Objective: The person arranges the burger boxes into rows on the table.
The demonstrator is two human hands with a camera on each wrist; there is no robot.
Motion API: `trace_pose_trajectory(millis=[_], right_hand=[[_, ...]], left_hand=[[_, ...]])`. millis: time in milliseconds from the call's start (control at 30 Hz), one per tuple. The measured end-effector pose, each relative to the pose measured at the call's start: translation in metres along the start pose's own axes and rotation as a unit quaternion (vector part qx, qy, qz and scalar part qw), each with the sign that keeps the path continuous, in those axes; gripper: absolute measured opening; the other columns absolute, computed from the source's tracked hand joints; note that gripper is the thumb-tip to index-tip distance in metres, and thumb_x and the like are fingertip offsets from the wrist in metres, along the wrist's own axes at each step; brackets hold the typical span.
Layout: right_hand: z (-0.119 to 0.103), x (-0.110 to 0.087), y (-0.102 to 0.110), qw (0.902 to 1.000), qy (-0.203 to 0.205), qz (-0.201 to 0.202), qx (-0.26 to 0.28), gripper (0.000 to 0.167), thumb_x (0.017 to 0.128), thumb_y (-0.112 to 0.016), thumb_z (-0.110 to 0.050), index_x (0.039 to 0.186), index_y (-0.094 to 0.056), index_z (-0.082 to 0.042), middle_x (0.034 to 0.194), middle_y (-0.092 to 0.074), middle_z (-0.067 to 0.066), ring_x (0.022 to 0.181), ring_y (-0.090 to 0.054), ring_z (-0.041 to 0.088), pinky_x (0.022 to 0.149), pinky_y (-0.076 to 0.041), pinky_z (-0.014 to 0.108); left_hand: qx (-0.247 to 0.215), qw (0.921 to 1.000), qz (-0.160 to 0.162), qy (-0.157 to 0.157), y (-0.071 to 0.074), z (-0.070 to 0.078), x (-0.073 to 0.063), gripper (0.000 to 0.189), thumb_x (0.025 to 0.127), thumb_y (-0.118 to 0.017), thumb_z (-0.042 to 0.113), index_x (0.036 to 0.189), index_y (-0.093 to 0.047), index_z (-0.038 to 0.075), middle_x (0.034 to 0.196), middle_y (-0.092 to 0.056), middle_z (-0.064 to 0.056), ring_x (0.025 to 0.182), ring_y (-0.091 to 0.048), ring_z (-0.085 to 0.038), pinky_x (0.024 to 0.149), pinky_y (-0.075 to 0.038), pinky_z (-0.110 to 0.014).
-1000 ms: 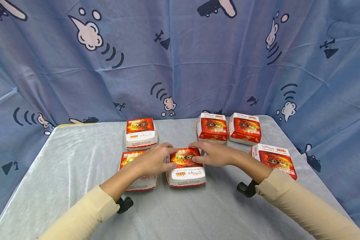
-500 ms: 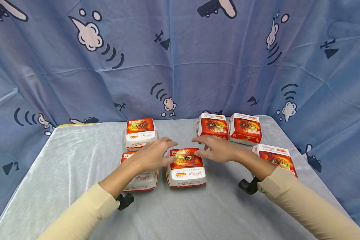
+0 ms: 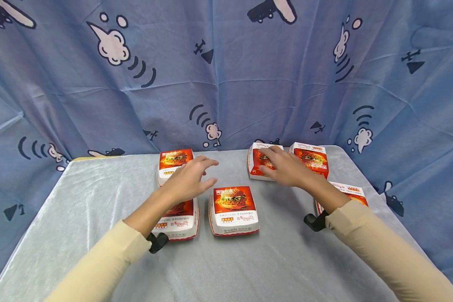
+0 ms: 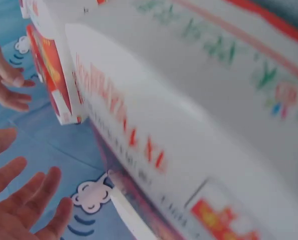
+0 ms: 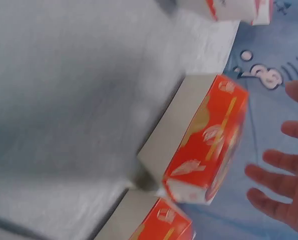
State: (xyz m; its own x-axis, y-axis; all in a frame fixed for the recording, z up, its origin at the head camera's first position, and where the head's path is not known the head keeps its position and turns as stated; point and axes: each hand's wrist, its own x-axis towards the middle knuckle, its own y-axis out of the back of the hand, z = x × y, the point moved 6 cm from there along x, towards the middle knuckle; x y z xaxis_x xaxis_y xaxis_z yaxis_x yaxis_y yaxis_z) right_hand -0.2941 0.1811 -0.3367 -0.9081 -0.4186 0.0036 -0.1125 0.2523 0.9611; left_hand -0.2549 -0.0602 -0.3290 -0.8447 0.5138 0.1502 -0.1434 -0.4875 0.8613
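In the head view my left hand point(image 3: 186, 178) hovers with spread fingers over the front left burger box point(image 3: 179, 222), partly covering it and the back left burger box point(image 3: 176, 159). My right hand point(image 3: 284, 167) is above the back middle burger box point(image 3: 257, 161), its fingers loosely bent and holding nothing. Between the hands and nearer the front sits the middle burger box point(image 3: 234, 209), untouched, its burger picture facing up. The right wrist view has the right hand point(image 5: 286, 180) apart from a red and white box point(image 5: 204, 135). White box walls point(image 4: 154, 100) fill much of the left wrist view.
Another burger box point(image 3: 309, 157) stands at the back right, beside the back middle one. A further box point(image 3: 351, 193) lies at the right, partly behind the right forearm. A grey cloth covers the table point(image 3: 249, 272); a blue patterned curtain point(image 3: 226, 75) hangs behind it.
Both hands have come away from the middle box. My right hand has moved back and right over the back middle box; the left has risen slightly back and left. The boxes stay in place.
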Motion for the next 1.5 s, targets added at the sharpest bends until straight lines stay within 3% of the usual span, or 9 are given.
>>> trace_pose_trajectory(millis=[133, 500, 767, 933, 1167, 1500], right_hand=[[0.014, 0.003, 0.001, 0.9996, -0.022, 0.002, -0.017, 0.060, 0.099, -0.056, -0.031, 0.150, -0.040, -0.004, 0.146, -0.040, 0.029, 0.129, -0.046, 0.048, 0.105, -0.033, 0.067], [0.041, 0.008, -0.008, 0.9970, -0.070, -0.033, -0.002, 0.063, 0.102, -0.049, -0.036, 0.154, -0.032, -0.004, 0.153, -0.030, 0.030, 0.136, -0.036, 0.050, 0.106, -0.029, 0.070], [0.046, 0.010, -0.012, 0.9968, -0.065, -0.044, -0.013, 0.061, 0.101, -0.051, -0.030, 0.153, -0.034, -0.003, 0.152, -0.031, 0.032, 0.136, -0.036, 0.050, 0.105, -0.030, 0.070], [0.046, 0.010, -0.014, 0.9973, -0.053, -0.045, -0.025, 0.061, 0.100, -0.053, -0.028, 0.152, -0.034, -0.002, 0.151, -0.032, 0.033, 0.137, -0.036, 0.049, 0.105, -0.031, 0.070], [0.043, 0.013, -0.016, 0.9971, -0.058, -0.049, 0.005, 0.064, 0.099, -0.057, -0.030, 0.153, -0.034, -0.003, 0.152, -0.030, 0.032, 0.136, -0.037, 0.050, 0.104, -0.031, 0.070], [0.041, 0.022, -0.020, 0.9953, -0.054, -0.047, 0.066, 0.072, 0.096, -0.064, -0.029, 0.151, -0.033, 0.006, 0.149, -0.038, 0.029, 0.135, -0.038, 0.044, 0.111, -0.028, 0.063]], left_hand=[[-0.006, 0.9998, 0.012, 0.014, 0.005, -0.007, 0.005, 0.049, 0.094, -0.067, 0.024, 0.140, -0.057, 0.010, 0.139, -0.057, -0.009, 0.103, -0.065, -0.023, 0.084, -0.055, -0.039], [-0.041, 0.9981, 0.014, 0.045, 0.013, -0.024, 0.019, 0.057, 0.094, -0.067, 0.021, 0.146, -0.050, 0.004, 0.144, -0.053, -0.013, 0.109, -0.059, -0.028, 0.095, -0.049, -0.043], [-0.074, 0.9947, -0.004, 0.071, 0.013, -0.034, 0.026, 0.058, 0.095, -0.065, 0.020, 0.148, -0.046, 0.005, 0.151, -0.046, -0.011, 0.117, -0.058, -0.032, 0.099, -0.048, -0.045], [-0.094, 0.9914, -0.021, 0.089, 0.008, -0.039, 0.029, 0.060, 0.095, -0.064, 0.022, 0.150, -0.045, 0.007, 0.155, -0.042, -0.007, 0.110, -0.062, -0.027, 0.093, -0.051, -0.042], [-0.136, 0.9854, -0.046, 0.091, -0.003, -0.039, 0.035, 0.059, 0.096, -0.063, 0.023, 0.149, -0.045, 0.004, 0.150, -0.046, -0.015, 0.115, -0.063, -0.030, 0.095, -0.051, -0.043], [-0.125, 0.9861, -0.056, 0.094, -0.008, -0.033, 0.039, 0.058, 0.096, -0.064, 0.022, 0.149, -0.046, 0.005, 0.145, -0.050, -0.021, 0.112, -0.062, -0.031, 0.094, -0.050, -0.043]])
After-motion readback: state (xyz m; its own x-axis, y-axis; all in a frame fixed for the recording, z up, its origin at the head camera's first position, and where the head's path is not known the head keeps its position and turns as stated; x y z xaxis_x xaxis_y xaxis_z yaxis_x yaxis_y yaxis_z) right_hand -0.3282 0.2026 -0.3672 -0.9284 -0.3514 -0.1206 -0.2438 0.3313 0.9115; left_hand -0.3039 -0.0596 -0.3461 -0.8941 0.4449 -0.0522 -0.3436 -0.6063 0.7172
